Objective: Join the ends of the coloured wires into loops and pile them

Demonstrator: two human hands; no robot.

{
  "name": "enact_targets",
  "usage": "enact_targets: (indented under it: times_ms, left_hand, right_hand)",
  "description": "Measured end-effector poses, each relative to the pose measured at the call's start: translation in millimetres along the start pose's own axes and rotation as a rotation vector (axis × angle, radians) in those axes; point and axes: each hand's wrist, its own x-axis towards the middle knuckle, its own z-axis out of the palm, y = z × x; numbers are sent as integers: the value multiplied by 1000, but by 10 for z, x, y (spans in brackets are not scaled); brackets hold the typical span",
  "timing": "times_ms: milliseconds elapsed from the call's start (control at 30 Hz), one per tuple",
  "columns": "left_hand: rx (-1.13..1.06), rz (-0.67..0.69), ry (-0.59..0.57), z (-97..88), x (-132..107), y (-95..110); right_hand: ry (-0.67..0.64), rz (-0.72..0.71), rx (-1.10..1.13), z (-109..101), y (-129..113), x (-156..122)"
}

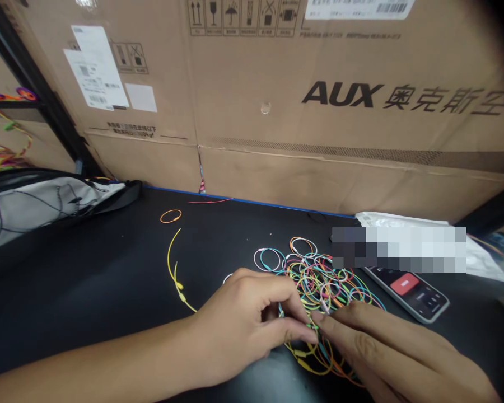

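A corrugated cardboard carton (pixel 340 95) printed with the AUX mark stands behind a black work surface (pixel 109 268), and a grey-white padded bag (pixel 37 207) lies at the surface's far left. A yellow cord loop (pixel 174 268), an orange cord ring (pixel 170 216) and a thin red strand (pixel 210 201) lie apart on the surface. A tangled heap of thin multicoloured cord loops (pixel 323 285) lies near the centre, partly beneath both hands and just beside a smartphone (pixel 407 294). The work in hand is at the near edge of this heap. The left hand (pixel 239 324) is half closed, its thumb and forefinger apparently pinching strands, though the exact strand cannot be identified. The right hand (pixel 403 352) extends from the lower right, its fingertips (pixel 319 320) meeting the strands beside the left thumb; whether they grip or only touch cannot be determined.
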Motion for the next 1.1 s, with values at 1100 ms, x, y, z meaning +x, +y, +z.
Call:
enact_targets:
  times_ms: [1100]
  left_hand:
    - [279,218,50,4,-44,-45]
  right_hand:
    - [1,43,236,60,-36,31]
